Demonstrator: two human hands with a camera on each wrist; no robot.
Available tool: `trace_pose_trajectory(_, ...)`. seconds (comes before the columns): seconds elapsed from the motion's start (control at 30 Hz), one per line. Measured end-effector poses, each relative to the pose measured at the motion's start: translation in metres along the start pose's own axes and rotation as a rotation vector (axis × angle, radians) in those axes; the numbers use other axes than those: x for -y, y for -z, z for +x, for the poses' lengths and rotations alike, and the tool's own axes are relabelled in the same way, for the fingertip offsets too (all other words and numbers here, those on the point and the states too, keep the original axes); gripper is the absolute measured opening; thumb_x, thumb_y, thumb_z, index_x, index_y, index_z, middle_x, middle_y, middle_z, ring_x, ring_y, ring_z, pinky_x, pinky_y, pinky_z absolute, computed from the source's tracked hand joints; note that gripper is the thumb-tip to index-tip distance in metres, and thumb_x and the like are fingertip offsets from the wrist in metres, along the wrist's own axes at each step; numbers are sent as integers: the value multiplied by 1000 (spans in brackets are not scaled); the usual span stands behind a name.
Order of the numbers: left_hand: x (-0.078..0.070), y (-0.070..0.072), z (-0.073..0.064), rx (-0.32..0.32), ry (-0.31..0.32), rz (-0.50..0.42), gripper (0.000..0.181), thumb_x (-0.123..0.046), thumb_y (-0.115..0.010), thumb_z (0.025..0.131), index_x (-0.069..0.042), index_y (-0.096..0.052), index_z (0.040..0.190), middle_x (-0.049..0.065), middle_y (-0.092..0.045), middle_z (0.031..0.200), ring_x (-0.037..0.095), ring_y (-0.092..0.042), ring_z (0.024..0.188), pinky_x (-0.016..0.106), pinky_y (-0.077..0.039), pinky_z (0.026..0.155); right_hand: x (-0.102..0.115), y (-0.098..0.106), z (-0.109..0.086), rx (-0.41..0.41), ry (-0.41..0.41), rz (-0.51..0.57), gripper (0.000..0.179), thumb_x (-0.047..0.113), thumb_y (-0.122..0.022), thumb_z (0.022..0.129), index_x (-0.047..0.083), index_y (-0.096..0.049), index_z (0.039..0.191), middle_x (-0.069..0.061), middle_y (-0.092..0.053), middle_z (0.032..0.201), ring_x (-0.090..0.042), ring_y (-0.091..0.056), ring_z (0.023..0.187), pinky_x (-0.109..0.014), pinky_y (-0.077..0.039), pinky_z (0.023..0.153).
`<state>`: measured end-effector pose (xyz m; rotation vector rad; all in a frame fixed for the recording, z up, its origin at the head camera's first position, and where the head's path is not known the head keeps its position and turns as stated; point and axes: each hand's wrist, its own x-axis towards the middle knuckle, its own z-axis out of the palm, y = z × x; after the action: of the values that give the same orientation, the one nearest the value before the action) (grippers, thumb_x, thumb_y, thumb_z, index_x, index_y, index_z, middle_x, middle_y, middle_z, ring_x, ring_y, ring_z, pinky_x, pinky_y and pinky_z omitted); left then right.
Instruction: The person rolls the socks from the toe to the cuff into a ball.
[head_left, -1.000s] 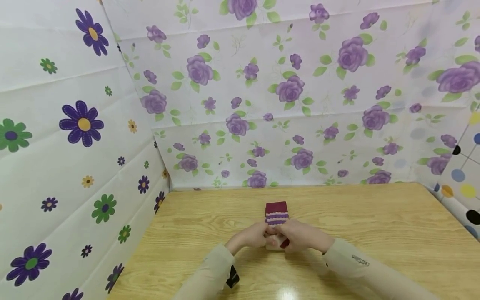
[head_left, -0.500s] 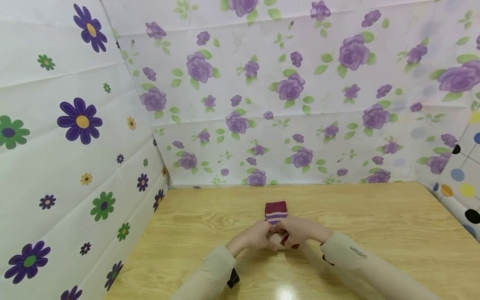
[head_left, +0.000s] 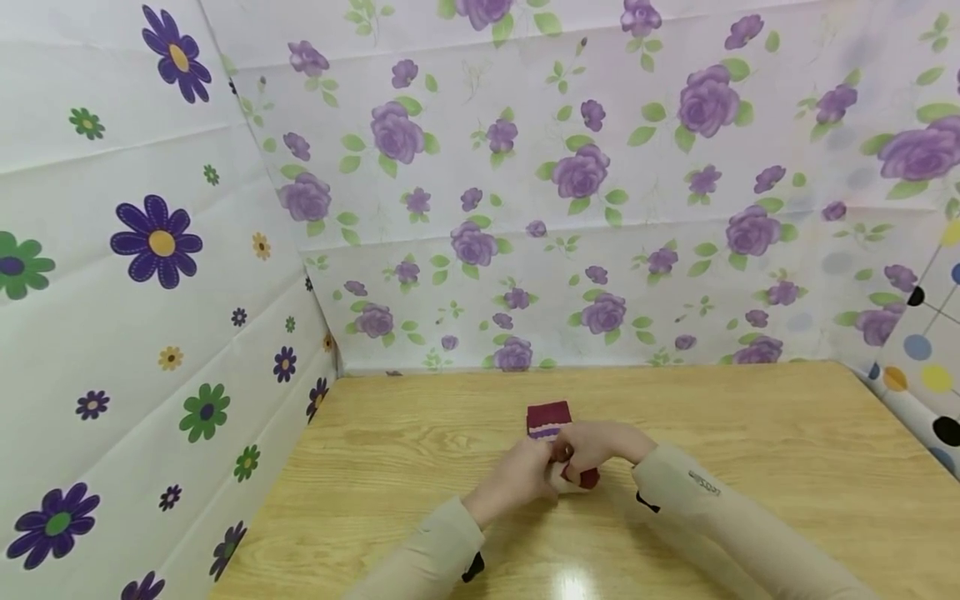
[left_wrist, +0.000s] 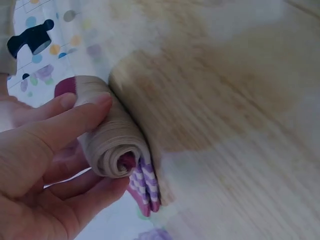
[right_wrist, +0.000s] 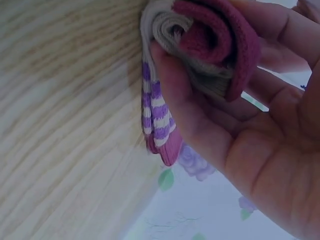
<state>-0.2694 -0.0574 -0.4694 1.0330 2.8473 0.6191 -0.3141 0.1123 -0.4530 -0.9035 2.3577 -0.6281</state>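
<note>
My left hand (head_left: 519, 473) at left of socks (left_wrist: 114, 135), right hand (head_left: 597, 444) at right. Socks on tabletop (head_left: 420, 433), flat end (head_left: 549, 415) beyond my hands. Back sheet (head_left: 540, 275) behind tabletop; left sheet (head_left: 135, 333) along left side, right sheet (head_left: 911, 396) along right.

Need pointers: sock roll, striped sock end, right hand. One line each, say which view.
Sock roll (left_wrist: 116, 132): left wrist view, beige outer side of the coil.
Striped sock end (right_wrist: 160, 113): right wrist view, purple and white bands.
Right hand (head_left: 598, 442): head view, back of the hand.
</note>
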Motion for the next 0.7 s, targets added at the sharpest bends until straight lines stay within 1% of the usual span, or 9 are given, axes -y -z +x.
trace_pose_trajectory(0.1,0,-2,1,9,-23,27,41,-14,-90,64,-8,-70,98,2,-73,95,2,-60,82,13,-49,74,0,1,0,16,-21,34,10,1,-69,74,10,-69,76,6,-59,71,-8,-43,62,-22,-37,56)
trace_pose_trajectory(0.23,2,-3,3,53,-21,-3,32,-14,-88,67,-10,-73,95,-1,-73,90,-1,-53,74,12,-46,70,-3,1,-1,17,-41,28,5,8,-69,73,13,-69,72,8,-54,66,-8,-39,61,-23,-34,56)
trace_pose_trajectory(0.33,4,-3,3,81,-28,0,27,-16,-87,70,-10,-75,92,-3,-72,85,0,-45,69,12,-41,67,-4,-1,-5,-5,-62,-2,9,14,-70,72,16,-63,68,8,-47,61,-8,-37,58,-23,-31,54)
trace_pose_trajectory(0.4,5,-3,4,90,-46,11,26,-17,-87,71,-10,-75,92,-4,-71,83,1,-42,68,13,-39,66,-4,-3,-8,-22,-66,-21,11,17,-70,72,17,-60,69,8,-47,61,-7,-38,57,-23,-31,53)
trace_pose_trajectory(0.47,8,-3,5,98,-64,23,24,-18,-86,72,-10,-75,93,-5,-70,80,0,-41,66,12,-37,63,-3,-6,-12,-35,-54,-34,14,17,-69,74,16,-56,69,8,-42,58,-7,-35,54,-23,-28,51)
trace_pose_trajectory(0.57,12,-1,6,120,-70,-10,21,-17,-84,74,-9,-76,92,-5,-70,75,0,-40,59,11,-36,56,-3,-10,-19,-52,-24,-41,13,16,-66,80,16,-55,73,8,-39,58,-7,-31,53,-23,-25,51)
trace_pose_trajectory(0.63,14,2,7,143,-56,-35,19,-18,-83,76,-10,-76,92,-6,-68,71,0,-37,55,12,-33,53,-3,-13,-22,-70,3,-45,13,13,-64,83,16,-55,75,8,-37,58,-7,-28,52,-23,-24,51)
trace_pose_trajectory(0.7,16,5,8,168,-33,-60,17,-20,-82,77,-11,-76,90,-8,-64,66,1,-36,52,13,-32,51,-4,-16,-24,-104,41,-59,12,11,-63,85,15,-56,77,7,-35,58,-7,-27,51,-22,-24,50)
